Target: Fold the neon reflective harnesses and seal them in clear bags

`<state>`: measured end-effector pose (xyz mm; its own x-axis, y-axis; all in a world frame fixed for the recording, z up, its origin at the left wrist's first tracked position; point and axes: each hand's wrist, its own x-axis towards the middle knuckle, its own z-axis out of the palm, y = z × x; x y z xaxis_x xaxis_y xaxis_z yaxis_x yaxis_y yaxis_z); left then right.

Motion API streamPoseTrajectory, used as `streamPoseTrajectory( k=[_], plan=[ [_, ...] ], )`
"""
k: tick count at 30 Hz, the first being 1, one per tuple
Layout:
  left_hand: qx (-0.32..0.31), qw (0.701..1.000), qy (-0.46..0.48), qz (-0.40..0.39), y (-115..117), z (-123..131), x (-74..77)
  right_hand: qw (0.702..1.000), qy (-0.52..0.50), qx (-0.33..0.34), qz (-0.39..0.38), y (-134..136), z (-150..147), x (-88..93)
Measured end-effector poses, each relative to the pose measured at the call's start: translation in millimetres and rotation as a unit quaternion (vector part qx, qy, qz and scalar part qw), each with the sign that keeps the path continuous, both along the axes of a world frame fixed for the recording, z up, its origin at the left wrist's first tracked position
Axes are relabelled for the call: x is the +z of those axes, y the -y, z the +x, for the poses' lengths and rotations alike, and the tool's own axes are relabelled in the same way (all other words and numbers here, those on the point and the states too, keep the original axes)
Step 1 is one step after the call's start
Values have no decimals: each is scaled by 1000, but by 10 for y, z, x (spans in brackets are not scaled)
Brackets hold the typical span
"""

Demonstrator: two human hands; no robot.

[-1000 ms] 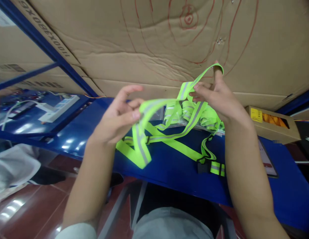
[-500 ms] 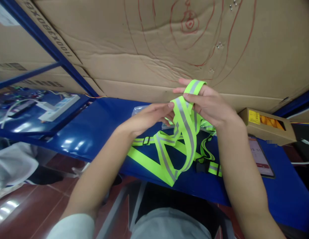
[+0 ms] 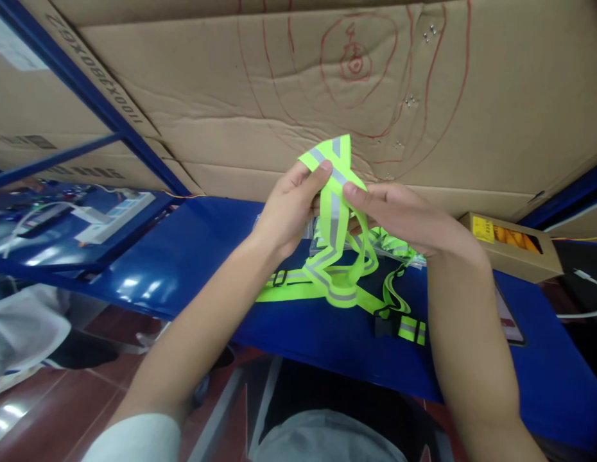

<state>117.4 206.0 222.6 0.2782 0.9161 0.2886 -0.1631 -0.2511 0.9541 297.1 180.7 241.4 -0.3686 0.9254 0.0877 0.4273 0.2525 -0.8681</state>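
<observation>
While left hand (image 3: pixel 289 206) pinches yellow-green strap (image 3: pixel 334 215), right hand (image 3: pixel 399 210) clasps it too — both grips closed.

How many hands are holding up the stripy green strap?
2: the left hand holds the strap near its top, and the right hand holds it just to the right, slightly lower.

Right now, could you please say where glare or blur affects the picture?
In the head view, white glare sits on the blue table, left of the left hand, and on the tiled floor, lower left; also in that view, small items at far left look soft, while the strap looks fairly sharp.
</observation>
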Motion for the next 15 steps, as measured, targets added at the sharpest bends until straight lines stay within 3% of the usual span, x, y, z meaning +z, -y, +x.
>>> streamPoseTrajectory(
  k=[4,9,12,15],
  plan=[
    [-7,999,-19,29,39,47,147,986,-163,35,-4,-101,17,-78],
    [2,999,-11,39,98,96,313,981,-189,20,-22,-151,84,-73],
    [3,994,107,-2,177,176,455,978,-210,4,5,-131,88,-50],
    [-18,957,281,-71,219,284,594,966,-258,-18,29,-94,40,-37]
  ],
)
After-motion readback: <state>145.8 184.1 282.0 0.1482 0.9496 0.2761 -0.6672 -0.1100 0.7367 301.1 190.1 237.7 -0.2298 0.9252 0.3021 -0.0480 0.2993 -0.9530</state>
